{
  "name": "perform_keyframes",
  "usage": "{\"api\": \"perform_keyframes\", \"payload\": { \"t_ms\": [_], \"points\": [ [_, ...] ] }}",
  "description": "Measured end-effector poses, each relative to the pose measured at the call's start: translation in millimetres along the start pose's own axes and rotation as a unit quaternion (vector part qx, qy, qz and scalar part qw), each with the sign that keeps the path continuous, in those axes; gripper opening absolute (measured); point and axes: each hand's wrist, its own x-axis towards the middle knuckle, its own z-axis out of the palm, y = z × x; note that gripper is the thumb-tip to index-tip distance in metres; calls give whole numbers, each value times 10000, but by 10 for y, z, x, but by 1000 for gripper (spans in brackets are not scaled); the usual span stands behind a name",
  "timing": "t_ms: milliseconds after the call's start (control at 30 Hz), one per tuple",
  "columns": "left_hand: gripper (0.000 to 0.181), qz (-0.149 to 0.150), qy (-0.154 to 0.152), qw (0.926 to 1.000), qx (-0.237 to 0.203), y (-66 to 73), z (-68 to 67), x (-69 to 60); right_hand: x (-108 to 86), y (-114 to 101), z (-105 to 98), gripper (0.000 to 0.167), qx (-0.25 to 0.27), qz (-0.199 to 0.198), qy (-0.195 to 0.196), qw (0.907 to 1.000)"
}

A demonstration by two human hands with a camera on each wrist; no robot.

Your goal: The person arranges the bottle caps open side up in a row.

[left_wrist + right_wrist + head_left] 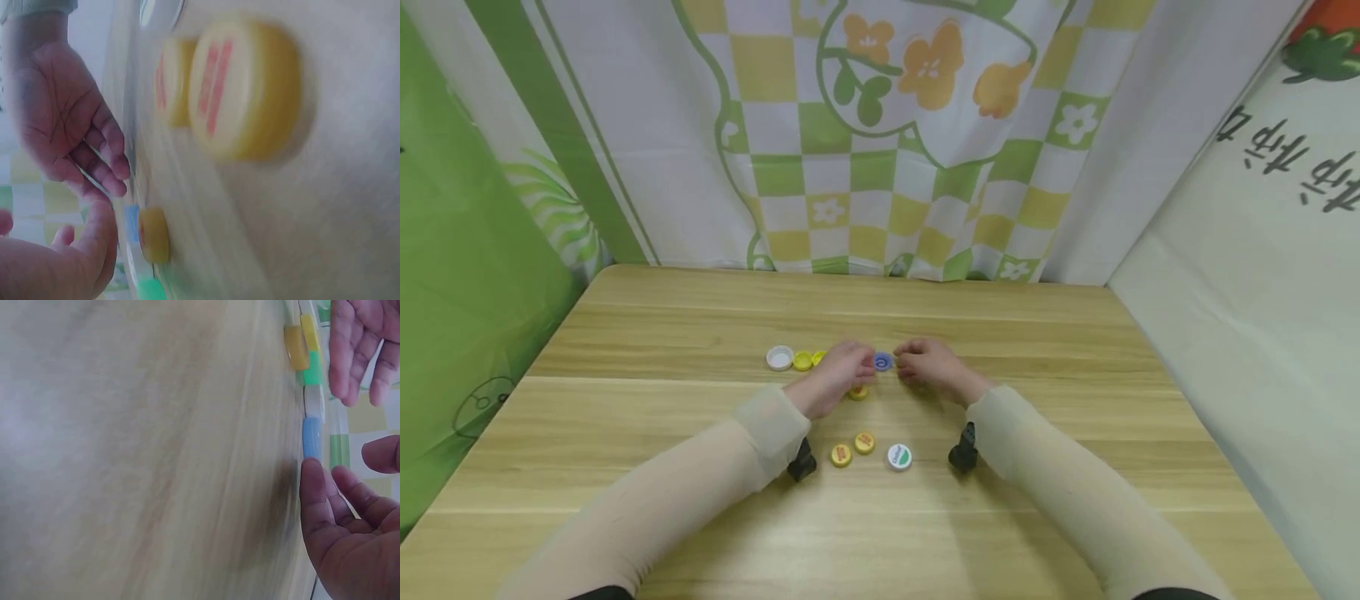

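In a row of bottle caps on the table, the blue cap [883, 361] lies between my two hands. My right hand [934, 367] is just right of it; in the right wrist view a fingertip [314, 478] meets or nearly meets the blue cap's edge. My left hand [844, 372] hovers over the row left of the blue cap, fingers extended, nothing held. It hides part of the row in the head view. Beyond the blue cap, the right wrist view shows a white cap [314, 401], a green cap [312, 376] and a yellow cap [310, 331].
At the row's left end lie a white cap [779, 358] and yellow caps [802, 361]. One orange-yellow cap [858, 392] sits just below the row. Nearer me are two printed yellow caps [841, 455] and a white-green cap [899, 457]. A curtain [880, 217] hangs behind the table [662, 467].
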Motion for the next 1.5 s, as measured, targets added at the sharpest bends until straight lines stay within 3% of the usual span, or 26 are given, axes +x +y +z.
{"api": "perform_keyframes", "payload": {
  "t_ms": [167, 367, 667, 800, 1000, 1267, 1367, 1500],
  "points": [
    [34, -88, -484, 9970, 594, -92, 59, -170, -138, 42, -67, 36, -241, -175, -351, 9989],
    [33, -135, -862, 9924, 870, -138, 105, -313, -340, 130, -153, 37, -487, -64, -978, 9940],
    [35, -156, -1341, 9757, 1725, -194, 145, -514, -708, 231, -72, 39, -913, 19, -1544, 9838],
    [36, -278, -1386, 9737, 1789, -198, 182, -570, -821, 258, -20, 40, -927, -24, -1536, 9838],
    [35, -301, -1432, 9734, 1763, -224, 197, -598, -926, 301, 56, 47, -1406, -352, -1330, 9805],
    [33, -212, -1337, 9746, 1785, -215, 195, -593, -902, 353, 213, 32, -2480, -1408, -858, 9546],
    [34, -211, -1254, 9750, 1820, -192, 199, -572, -855, 356, 217, 31, -2428, -1395, -736, 9572],
    [36, -80, -1119, 9774, 1793, -155, 181, -525, -780, 343, 174, 34, -2087, -1223, -608, 9684]
  ]
}}
